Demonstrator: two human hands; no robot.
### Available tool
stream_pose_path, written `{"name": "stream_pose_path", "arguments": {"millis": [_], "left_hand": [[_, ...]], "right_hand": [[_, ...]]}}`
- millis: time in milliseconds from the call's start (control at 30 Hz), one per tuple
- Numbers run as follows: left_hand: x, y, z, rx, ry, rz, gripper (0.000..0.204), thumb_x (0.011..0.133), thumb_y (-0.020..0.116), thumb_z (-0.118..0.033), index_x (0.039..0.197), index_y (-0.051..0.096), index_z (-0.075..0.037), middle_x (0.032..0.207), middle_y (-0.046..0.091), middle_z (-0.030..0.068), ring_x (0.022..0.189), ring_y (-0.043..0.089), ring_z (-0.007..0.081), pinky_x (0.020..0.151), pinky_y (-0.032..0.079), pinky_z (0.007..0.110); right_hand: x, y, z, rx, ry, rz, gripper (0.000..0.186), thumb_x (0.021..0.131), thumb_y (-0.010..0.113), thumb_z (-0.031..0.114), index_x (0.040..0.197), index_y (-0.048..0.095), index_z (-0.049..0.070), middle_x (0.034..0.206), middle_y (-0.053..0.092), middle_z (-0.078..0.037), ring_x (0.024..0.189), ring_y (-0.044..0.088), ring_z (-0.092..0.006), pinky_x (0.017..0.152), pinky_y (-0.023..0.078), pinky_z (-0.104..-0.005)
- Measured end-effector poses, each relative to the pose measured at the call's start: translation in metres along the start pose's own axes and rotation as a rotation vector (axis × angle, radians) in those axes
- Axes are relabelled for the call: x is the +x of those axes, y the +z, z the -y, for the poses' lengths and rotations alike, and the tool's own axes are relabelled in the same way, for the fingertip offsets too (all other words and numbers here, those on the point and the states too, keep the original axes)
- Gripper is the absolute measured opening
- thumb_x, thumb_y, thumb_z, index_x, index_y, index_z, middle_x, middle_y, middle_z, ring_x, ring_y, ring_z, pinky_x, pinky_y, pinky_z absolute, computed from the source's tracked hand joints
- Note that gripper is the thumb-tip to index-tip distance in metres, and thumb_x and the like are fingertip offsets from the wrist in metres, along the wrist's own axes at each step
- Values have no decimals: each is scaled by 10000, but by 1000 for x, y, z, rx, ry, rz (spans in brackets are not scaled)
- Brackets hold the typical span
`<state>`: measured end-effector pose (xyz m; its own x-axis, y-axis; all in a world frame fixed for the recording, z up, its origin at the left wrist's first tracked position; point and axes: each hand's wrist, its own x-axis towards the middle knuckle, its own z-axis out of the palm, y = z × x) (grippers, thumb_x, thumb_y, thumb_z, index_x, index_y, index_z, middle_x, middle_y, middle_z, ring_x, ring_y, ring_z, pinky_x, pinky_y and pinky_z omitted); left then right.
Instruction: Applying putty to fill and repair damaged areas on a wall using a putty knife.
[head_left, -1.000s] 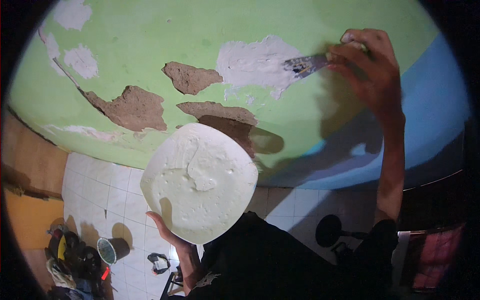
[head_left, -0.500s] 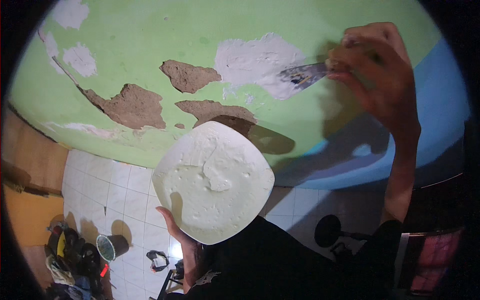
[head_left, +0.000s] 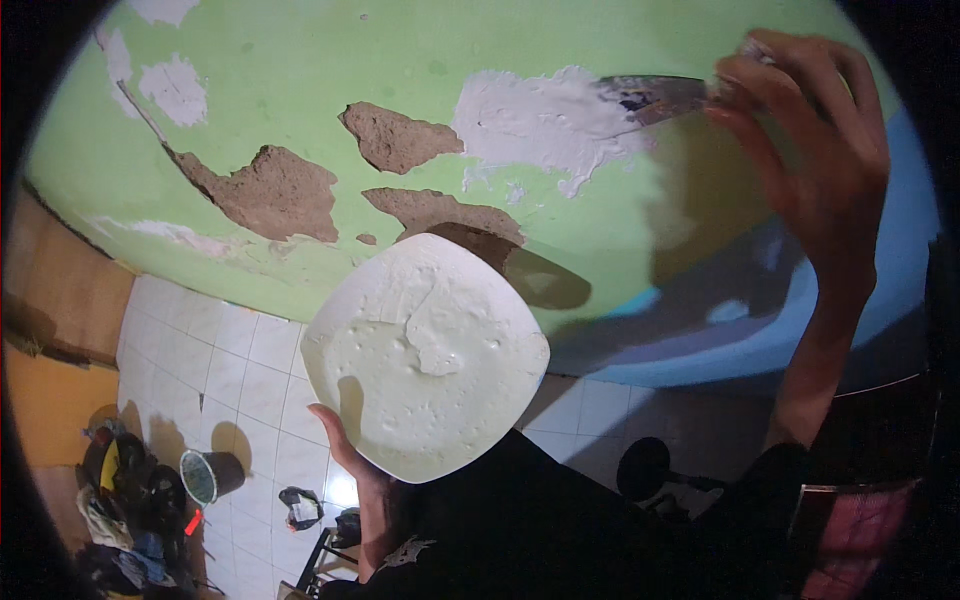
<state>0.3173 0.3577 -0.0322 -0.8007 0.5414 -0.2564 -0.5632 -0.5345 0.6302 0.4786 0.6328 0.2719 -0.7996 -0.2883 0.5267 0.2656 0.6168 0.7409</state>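
Observation:
In my right hand (head_left: 800,130), fingers wrapped round its handle, is a putty knife (head_left: 655,100) whose blade lies against the wall at the right end of a white filler patch (head_left: 535,120). My left hand (head_left: 350,450) supports a square white plate (head_left: 525,385) from below, thumb at its left edge and the other fingers hidden underneath. Creamy white filler (head_left: 430,370) covers much of the plate, with a thicker ridge near the middle. Bare brown hollows, one left of the patch (head_left: 395,138) and another just above the plate (head_left: 450,215), break the green wall (head_left: 600,230).
Farther left are a larger brown hollow (head_left: 270,190) with a crack and another white patch (head_left: 175,90). A bucket (head_left: 212,476) stands on the tiled floor (head_left: 255,370) beside a dark heap of things (head_left: 130,490). A dark round-topped object (head_left: 643,468) is at lower right.
My right hand and the putty knife have moved right and slightly up, and the white patch now reaches farther right. My left hand keeps the plate in nearly the same place.

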Motion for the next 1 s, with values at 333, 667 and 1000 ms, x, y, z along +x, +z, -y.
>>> {"name": "stream_pose_path", "arguments": {"millis": [333, 667, 1000], "left_hand": [[9, -23, -3, 101, 92, -48, 788, 1000, 331, -640, 1500, 310, -32, 1429, 469, 173, 1248, 538, 307, 1029, 471, 452], [22, -32, -20, 83, 79, 68, 768, 1008, 311, -630, 1508, 314, -46, 1466, 438, 171, 1294, 499, 321, 1058, 447, 470], [35, -43, -40, 242, 79, 42, 763, 1019, 303, -612, 1488, 336, -11, 1424, 474, 161, 1237, 540, 282, 1036, 461, 430]], "right_hand": [[-137, 51, 148, 388, 797, -144, 320, 732, 863, 93, 993, 680, 77, 953, 673, -79, 759, 676, -186, 595, 545, -306], [-110, 14, 259, 1120, 1853, -121, 252, 850, 723, -13, 1084, 630, -5, 964, 592, -87, 736, 600, -134, 597, 504, -270], [-152, 123, 321, 886, 1596, -415, 308, 803, 763, -2, 1079, 629, 17, 953, 606, -85, 838, 605, -178, 704, 485, -307]]}}
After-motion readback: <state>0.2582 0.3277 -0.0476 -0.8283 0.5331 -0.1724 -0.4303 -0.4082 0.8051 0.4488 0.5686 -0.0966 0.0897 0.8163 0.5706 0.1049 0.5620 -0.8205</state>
